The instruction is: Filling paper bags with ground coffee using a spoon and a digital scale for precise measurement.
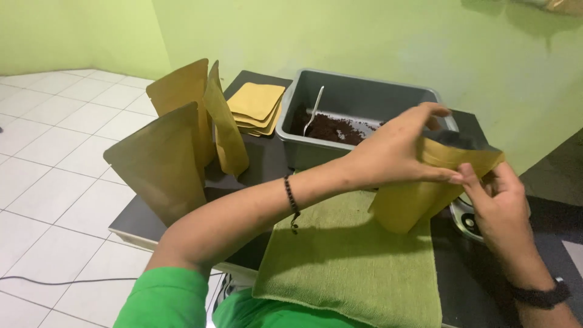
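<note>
Above the green towel (349, 261) you hold a tan stand-up pouch (407, 203) with both hands. Your left hand (395, 152) grips the top edge of the pouch, fingers closed over the mouth, and your right hand (495, 203) pinches the other side of the same mouth, so both hands are closed on it. The bottom of the pouch seems to rest on the towel or just over it; I cannot tell which.

Behind the pouch stands a grey tub (358, 91) with dark ground material (334, 129) and a white spoon (314, 109) leaning inside. If the pouch already has filling, I judge that the main risk is a tilt: it leans toward your right, and if you pull the mouth open unevenly, the contents can fall on the towel. I cannot see inside it.

Just beside your right hand, partly hidden, is a round object (466, 222), maybe a small scale. Your right wrist can push it if you move the pouch sideways.

On the left three more pouches (164, 158) stand upright near the table edge (130, 234), next to a stack of flat pouches (255, 106). Your left elbow passes near them, and a wide move can knock them onto the tiled floor (54, 152). The spoon handle also points to your left arm, so a careless reach can flip it out of the tub.
</note>
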